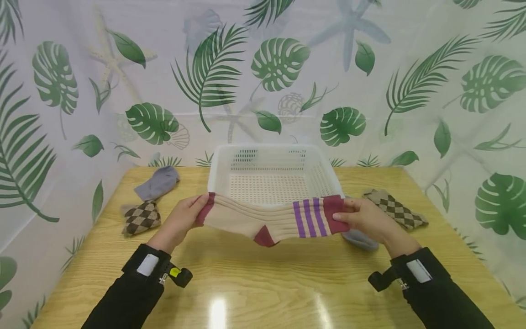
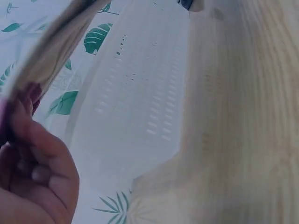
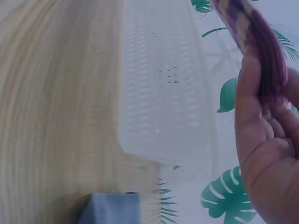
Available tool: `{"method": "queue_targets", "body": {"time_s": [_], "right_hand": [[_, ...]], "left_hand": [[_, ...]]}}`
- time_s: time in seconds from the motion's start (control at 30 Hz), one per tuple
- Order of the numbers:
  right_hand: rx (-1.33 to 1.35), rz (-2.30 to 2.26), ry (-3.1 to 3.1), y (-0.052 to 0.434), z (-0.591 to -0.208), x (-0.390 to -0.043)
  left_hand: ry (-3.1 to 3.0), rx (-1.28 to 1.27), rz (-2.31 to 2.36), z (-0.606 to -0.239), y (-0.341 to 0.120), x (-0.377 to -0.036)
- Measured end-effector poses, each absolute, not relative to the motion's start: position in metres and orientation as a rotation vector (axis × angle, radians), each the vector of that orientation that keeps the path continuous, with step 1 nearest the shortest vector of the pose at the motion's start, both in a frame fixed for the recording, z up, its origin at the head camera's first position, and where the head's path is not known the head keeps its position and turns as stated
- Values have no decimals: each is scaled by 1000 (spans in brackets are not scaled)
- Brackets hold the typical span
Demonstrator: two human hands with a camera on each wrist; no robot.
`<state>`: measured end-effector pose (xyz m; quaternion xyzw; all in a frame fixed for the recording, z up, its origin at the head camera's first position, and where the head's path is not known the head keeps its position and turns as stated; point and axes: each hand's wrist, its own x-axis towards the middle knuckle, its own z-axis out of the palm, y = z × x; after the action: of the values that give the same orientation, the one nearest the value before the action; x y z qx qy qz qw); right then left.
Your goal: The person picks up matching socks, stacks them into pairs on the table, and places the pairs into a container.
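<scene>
A cream sock (image 1: 242,218) with a maroon toe, heel and cuff and purple stripes is stretched sideways in the air, in front of a white plastic basket (image 1: 275,201). My left hand (image 1: 181,221) pinches the maroon toe end. At the other end, my right hand (image 1: 370,221) grips the maroon cuff between thumb and fingers. In the left wrist view the left hand (image 2: 42,172) holds the toe at the image's left edge. The right wrist view shows the right hand (image 3: 268,135) with the cuff (image 3: 271,60) between its fingers.
On the wooden table (image 1: 246,283), a grey sock (image 1: 158,183) and a brown checkered sock (image 1: 141,218) lie at the left. Another checkered sock (image 1: 396,209) lies at the right, beside a grey-blue sock (image 1: 361,240) partly hidden by the right hand. A leaf-patterned curtain surrounds the table's back and sides.
</scene>
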<state>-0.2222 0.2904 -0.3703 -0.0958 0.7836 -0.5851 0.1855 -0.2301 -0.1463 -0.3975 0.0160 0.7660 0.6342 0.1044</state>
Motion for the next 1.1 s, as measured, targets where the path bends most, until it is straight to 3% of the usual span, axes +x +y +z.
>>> {"method": "queue_targets", "body": {"time_s": [0.67, 0.93, 1.1], "right_hand": [[7, -1259, 2827, 257, -342, -282], [231, -1727, 2619, 243, -343, -305], [304, -1855, 2508, 234, -353, -319]], "left_hand": [[2461, -378, 1981, -370, -115, -287], [2463, -476, 1992, -357, -102, -314], [2727, -428, 1663, -363, -94, -328]]}}
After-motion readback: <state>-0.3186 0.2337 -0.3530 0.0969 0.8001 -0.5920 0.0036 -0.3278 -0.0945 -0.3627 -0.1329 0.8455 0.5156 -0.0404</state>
